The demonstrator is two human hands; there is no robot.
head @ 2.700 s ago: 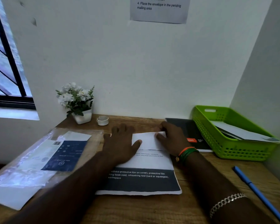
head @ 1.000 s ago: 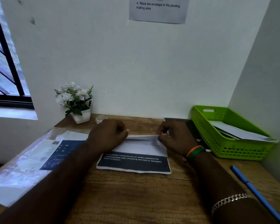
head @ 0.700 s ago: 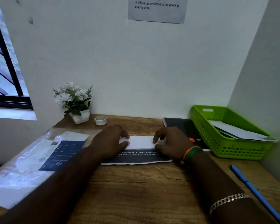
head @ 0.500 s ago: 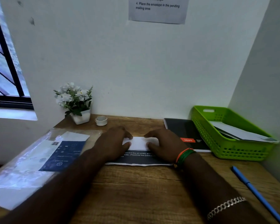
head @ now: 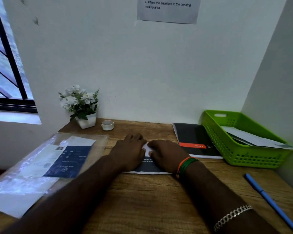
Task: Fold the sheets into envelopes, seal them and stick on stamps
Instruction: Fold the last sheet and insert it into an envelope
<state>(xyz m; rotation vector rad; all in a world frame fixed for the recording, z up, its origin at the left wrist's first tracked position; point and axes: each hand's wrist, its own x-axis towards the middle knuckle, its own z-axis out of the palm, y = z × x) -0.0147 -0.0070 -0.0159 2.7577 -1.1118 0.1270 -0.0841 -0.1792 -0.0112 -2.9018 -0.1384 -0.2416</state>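
A folded sheet [head: 148, 164], white on top with a dark printed band along its near edge, lies in the middle of the wooden desk [head: 142, 196]. My left hand [head: 129, 152] and my right hand [head: 166, 154] lie side by side on it and press it flat, fingers pointing inward until they almost meet over the white strip. Most of the sheet is hidden under both hands. A small roll of tape [head: 107, 125] stands at the back of the desk, beyond my left hand.
A clear plastic sleeve with printed sheets [head: 46, 164] lies at the left. A potted white flower [head: 81, 105] stands at the back left. A black notebook [head: 194, 141] and a green basket [head: 243, 157] holding envelopes are at the right. A blue pen [head: 269, 201] lies near the right edge.
The sheet was folded over toward me into a narrow strip. Both hands then slid inward along it from its ends to its middle.
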